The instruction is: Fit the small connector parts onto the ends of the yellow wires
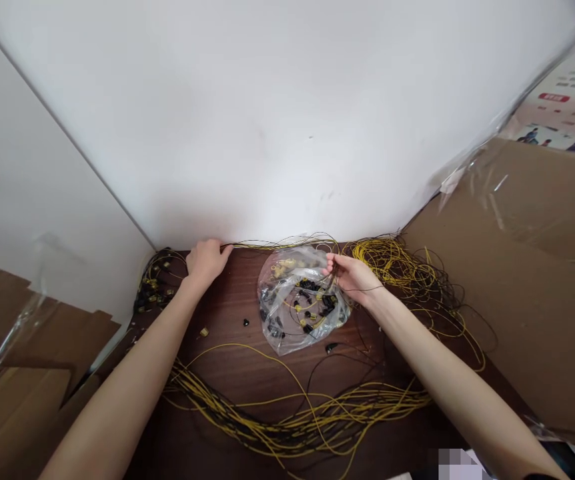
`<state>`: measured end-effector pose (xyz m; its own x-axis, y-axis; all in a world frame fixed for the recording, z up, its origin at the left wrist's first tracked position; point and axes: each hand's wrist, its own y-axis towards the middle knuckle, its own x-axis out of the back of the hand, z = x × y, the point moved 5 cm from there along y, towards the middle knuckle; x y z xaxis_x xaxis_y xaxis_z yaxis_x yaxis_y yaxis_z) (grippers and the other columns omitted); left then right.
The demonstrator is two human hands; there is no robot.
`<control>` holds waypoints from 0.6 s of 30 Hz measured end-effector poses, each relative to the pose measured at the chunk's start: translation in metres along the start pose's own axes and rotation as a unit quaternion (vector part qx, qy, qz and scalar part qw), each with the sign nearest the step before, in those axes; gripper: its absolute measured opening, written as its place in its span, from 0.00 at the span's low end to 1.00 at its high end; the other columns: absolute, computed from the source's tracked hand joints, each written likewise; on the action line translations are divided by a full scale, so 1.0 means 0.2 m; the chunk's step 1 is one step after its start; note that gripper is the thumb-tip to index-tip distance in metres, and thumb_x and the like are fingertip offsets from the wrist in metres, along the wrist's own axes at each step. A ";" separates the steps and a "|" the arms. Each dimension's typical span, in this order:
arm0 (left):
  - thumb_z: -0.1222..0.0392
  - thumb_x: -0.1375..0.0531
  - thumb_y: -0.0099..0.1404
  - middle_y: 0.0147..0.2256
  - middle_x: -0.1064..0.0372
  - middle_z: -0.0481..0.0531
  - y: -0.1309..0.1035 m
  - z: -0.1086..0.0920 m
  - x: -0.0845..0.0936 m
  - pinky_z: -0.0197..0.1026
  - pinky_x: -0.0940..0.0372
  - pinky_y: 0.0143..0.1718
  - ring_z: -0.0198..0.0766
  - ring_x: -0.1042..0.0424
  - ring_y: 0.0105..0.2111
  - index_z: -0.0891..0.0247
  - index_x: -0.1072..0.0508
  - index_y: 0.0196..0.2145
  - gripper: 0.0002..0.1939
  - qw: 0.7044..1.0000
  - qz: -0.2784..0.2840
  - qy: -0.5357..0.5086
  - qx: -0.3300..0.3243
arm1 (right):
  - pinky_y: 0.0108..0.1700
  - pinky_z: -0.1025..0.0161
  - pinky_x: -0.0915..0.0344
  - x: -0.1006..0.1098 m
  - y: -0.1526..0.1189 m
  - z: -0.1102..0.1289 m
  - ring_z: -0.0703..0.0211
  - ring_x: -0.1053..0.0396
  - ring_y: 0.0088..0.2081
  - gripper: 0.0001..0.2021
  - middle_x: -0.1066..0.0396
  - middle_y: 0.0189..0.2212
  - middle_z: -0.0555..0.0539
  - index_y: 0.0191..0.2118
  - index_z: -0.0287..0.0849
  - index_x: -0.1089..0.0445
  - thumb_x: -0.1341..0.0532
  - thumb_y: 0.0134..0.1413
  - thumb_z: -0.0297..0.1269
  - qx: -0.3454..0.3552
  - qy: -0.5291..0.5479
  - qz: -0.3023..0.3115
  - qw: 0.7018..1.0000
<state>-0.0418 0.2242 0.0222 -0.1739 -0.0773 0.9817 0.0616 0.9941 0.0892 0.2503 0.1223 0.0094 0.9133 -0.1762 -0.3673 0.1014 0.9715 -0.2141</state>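
My left hand [208, 261] is at the back edge of the dark wooden table, its fingers curled round thin yellow and black wires [262, 245] that run along the wall. Over the right side of a clear plastic bag [278, 341], my right hand [352, 275] pinches a thin dark wire, whose end I cannot make out. Small black and yellow parts [310, 303] fill the bag, which lies open. To the right of that hand sits a tangled heap of yellow and black wires [392, 267].
A long bundle of yellow and black wires [287, 427] crosses the front of the table [232, 300]. Wires with small connectors [155, 287] lie at the left corner. Cardboard [532, 280] stands along the right; a white wall [287, 133] rises behind.
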 end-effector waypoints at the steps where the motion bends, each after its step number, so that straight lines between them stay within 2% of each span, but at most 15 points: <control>1: 0.46 0.53 0.63 0.39 0.29 0.67 0.00 0.00 0.00 0.51 0.37 0.37 0.58 0.30 0.41 0.65 0.27 0.45 0.25 1.000 0.005 0.001 -0.005 | 0.28 0.66 0.37 0.00 0.00 0.00 0.63 0.39 0.25 0.06 0.38 0.23 0.50 0.29 0.39 0.33 0.38 0.47 0.36 0.010 -0.046 0.014 0.999; 3: 0.47 0.52 0.63 0.40 0.29 0.66 -0.01 -0.01 0.01 0.50 0.37 0.38 0.57 0.30 0.41 0.65 0.27 0.46 0.24 1.000 0.016 0.000 -0.016 | 0.27 0.65 0.41 0.00 0.00 0.01 0.64 0.40 0.24 0.12 0.37 0.22 0.49 0.28 0.38 0.31 0.37 0.44 0.43 0.031 -0.195 0.041 0.979; 4: 0.47 0.52 0.63 0.40 0.29 0.65 -0.01 -0.01 0.01 0.50 0.37 0.38 0.56 0.30 0.41 0.64 0.28 0.46 0.24 1.000 0.021 -0.002 -0.019 | 0.26 0.66 0.43 0.01 0.00 0.02 0.64 0.42 0.23 0.13 0.37 0.21 0.50 0.26 0.37 0.32 0.38 0.45 0.45 0.049 -0.293 0.043 0.954; 5: 0.48 0.51 0.62 0.41 0.29 0.64 -0.02 -0.02 0.02 0.49 0.37 0.38 0.56 0.31 0.42 0.64 0.28 0.46 0.23 0.999 0.025 -0.003 -0.021 | 0.26 0.66 0.45 0.02 0.00 0.04 0.64 0.43 0.22 0.14 0.38 0.19 0.50 0.24 0.38 0.33 0.39 0.46 0.46 0.077 -0.396 0.036 0.914; 8: 0.49 0.51 0.62 0.41 0.29 0.62 -0.03 -0.04 0.03 0.47 0.36 0.38 0.54 0.30 0.41 0.63 0.29 0.47 0.22 0.999 0.040 -0.005 -0.024 | 0.29 0.65 0.45 0.01 -0.01 0.10 0.61 0.40 0.24 0.13 0.37 0.19 0.49 0.24 0.38 0.35 0.43 0.52 0.41 0.171 -0.628 -0.010 0.760; 10: 0.50 0.50 0.62 0.42 0.29 0.62 -0.05 -0.07 0.04 0.47 0.37 0.38 0.53 0.30 0.41 0.65 0.31 0.48 0.22 0.998 0.044 0.004 -0.042 | 0.32 0.64 0.44 -0.01 -0.03 0.10 0.57 0.35 0.27 0.09 0.32 0.24 0.46 0.33 0.37 0.34 0.45 0.55 0.39 0.188 -0.698 -0.043 0.690; 14: 0.50 0.49 0.63 0.48 0.34 0.66 -0.11 -0.16 0.10 0.51 0.39 0.43 0.57 0.35 0.47 0.68 0.35 0.51 0.24 0.994 0.009 0.050 -0.093 | 0.34 0.60 0.41 -0.05 -0.09 0.06 0.47 0.30 0.32 0.19 0.28 0.32 0.38 0.53 0.35 0.45 0.49 0.60 0.40 0.145 -0.781 -0.111 0.597; 16: 0.51 0.49 0.63 0.49 0.35 0.67 -0.14 -0.19 0.12 0.53 0.40 0.45 0.58 0.36 0.48 0.69 0.36 0.52 0.25 0.992 -0.006 0.060 -0.109 | 0.35 0.59 0.39 -0.09 -0.12 0.05 0.46 0.29 0.33 0.23 0.28 0.32 0.36 0.58 0.35 0.52 0.50 0.61 0.40 0.142 -0.800 -0.129 0.568; 18: 0.52 0.48 0.63 0.49 0.37 0.67 -0.18 -0.22 0.13 0.54 0.42 0.47 0.57 0.37 0.49 0.69 0.36 0.53 0.24 0.990 -0.023 0.057 -0.127 | 0.34 0.59 0.38 -0.13 -0.15 0.05 0.46 0.28 0.32 0.23 0.27 0.33 0.37 0.59 0.37 0.56 0.51 0.61 0.38 0.150 -0.810 -0.123 0.553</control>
<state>-0.0052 0.1834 0.0528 -0.0720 -0.1448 0.9868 0.3034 0.9393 0.1600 0.2286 0.0985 0.0351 -0.0124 -0.1716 0.9851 0.1401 0.9752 0.1716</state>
